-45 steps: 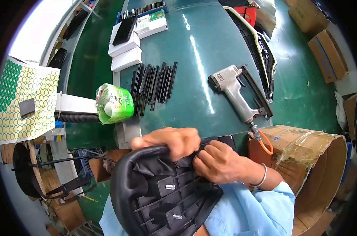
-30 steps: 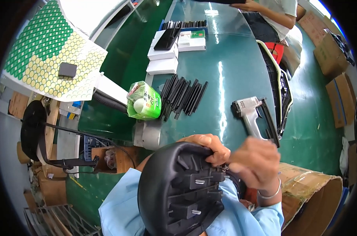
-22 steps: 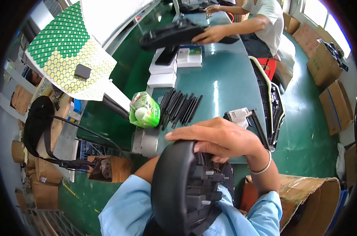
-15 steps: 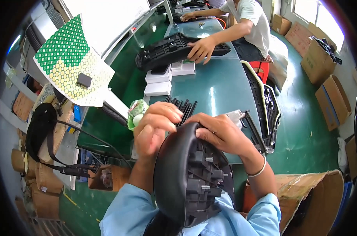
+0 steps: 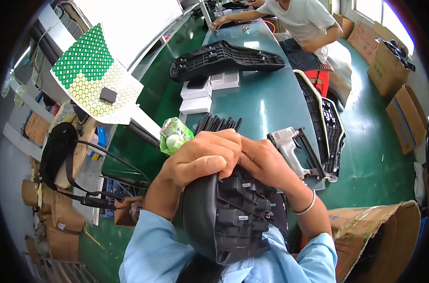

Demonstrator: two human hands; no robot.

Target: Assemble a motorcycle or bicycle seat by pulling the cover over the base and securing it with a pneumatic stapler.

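Note:
In front of my body stands a black padded seat (image 5: 200, 221), tilted on end. Its ribbed plastic underside, with several metal bolts, faces right. My left hand (image 5: 202, 158) is closed over the seat's far end, fingers curled over the cover's edge. Right beside it, my right hand (image 5: 264, 162) pinches the same end, its thumb on the underside's rim. The fingertips of both hands are partly hidden. Just past my right hand a silver staple gun (image 5: 285, 146) lies on the green table (image 5: 252, 104).
Beyond my hands are black strips (image 5: 219, 123), a green bag (image 5: 173, 134) and white boxes (image 5: 195, 104). Another black seat (image 5: 228, 61) rests across the boxes. A sticker sheet (image 5: 89, 70) stands at left. A co-worker (image 5: 304, 23) sits at the far right; a cardboard box (image 5: 375, 236) is near right.
My left hand has come down from beside the seat and closed over its far end next to my right hand. The co-worker's hand has left the other seat.

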